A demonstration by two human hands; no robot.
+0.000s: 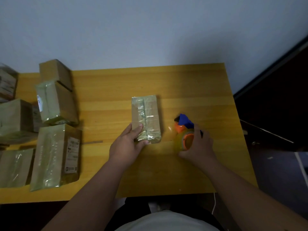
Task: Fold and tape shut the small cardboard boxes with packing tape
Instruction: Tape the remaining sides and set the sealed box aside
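A small cardboard box lies flat at the middle of the yellow wooden table, its top seam covered with clear tape. My left hand grips its near left corner, thumb under the near end and fingers on top. To the right, my right hand holds an orange and blue tape dispenser loaded with a clear tape roll, resting on the table a short gap from the box.
Several taped cardboard boxes lie and stand along the table's left side, one at the back still partly open. A strip of tape lies on the table left of my hand. A dark doorway is at the right.
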